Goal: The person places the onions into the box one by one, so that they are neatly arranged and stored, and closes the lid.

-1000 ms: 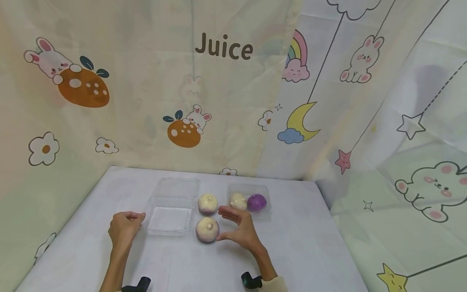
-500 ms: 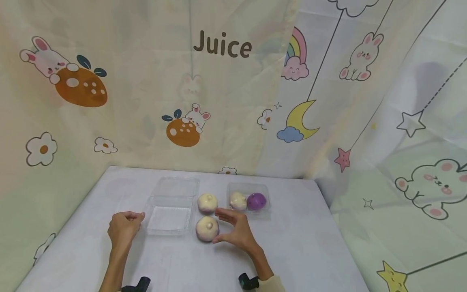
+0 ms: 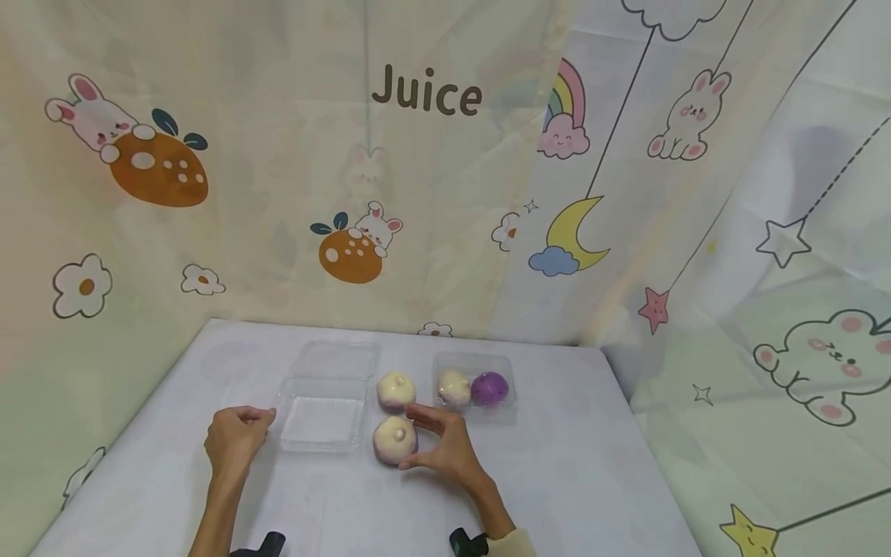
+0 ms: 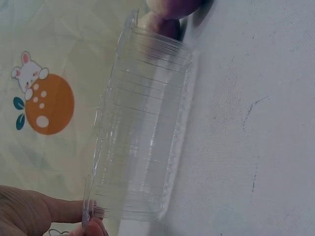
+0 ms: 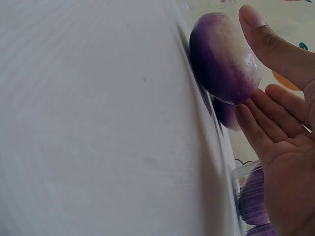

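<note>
the clear clamshell container [image 3: 322, 423] is pinched by the left hand [image 3: 235, 437], while the front turnip [image 3: 394, 441], just beside the wide-spread right hand [image 3: 449, 449], is presumably firm and slippery, best gripped round its sides.

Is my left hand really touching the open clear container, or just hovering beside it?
Touching. The left wrist view shows it: the left hand pinches the rim at one end of the open clear container.
</note>
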Tool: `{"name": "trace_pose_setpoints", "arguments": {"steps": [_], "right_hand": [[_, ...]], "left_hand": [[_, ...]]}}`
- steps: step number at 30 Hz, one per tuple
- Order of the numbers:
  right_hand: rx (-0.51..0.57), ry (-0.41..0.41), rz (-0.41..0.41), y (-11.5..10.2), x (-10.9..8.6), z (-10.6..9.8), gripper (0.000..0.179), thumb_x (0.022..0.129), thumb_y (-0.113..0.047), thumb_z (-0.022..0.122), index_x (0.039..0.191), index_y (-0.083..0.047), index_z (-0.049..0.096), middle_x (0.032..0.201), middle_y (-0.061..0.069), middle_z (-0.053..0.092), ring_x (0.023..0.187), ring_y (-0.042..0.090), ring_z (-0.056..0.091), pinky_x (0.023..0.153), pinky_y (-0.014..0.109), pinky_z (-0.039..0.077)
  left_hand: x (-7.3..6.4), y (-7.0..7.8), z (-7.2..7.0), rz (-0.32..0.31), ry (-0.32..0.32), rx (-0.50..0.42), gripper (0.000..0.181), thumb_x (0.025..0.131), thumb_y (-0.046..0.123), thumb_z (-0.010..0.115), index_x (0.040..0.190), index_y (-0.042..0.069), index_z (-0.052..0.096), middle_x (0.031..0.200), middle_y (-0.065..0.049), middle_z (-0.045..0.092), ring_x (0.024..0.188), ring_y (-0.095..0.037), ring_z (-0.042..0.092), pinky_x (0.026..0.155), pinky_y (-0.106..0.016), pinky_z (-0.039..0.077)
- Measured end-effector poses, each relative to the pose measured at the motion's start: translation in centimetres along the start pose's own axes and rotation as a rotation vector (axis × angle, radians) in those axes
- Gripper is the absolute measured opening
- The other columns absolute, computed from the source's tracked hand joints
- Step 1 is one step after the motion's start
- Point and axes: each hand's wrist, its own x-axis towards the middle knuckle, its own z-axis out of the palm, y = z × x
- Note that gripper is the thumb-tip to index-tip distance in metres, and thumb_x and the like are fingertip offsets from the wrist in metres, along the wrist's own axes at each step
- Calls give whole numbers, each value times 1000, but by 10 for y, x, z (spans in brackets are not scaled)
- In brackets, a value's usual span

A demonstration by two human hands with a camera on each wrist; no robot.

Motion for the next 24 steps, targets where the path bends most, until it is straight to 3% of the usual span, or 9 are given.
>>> {"name": "trace_pose_setpoints", "arguments": {"steps": [13, 24], "right_hand": [[-43, -35, 6, 4, -1, 5, 92, 65, -4, 104, 146, 10, 61, 144, 30, 69, 133, 41, 70, 114, 41, 58], [-113, -44, 82, 0, 1, 5, 81, 71, -6, 102, 144, 1, 67, 145, 16, 72, 133, 31, 71, 114, 33, 57]], "left_hand": [[-2, -4, -1, -4, 6, -4, 28, 98, 17, 77, 97, -11, 78, 69, -14, 74, 58, -20, 64, 59, -33, 40], [-2, 0, -1, -6, 7, -21, 30, 99, 17, 76, 99, -13, 78, 69, -15, 74, 58, -22, 64, 58, -33, 41]]}}
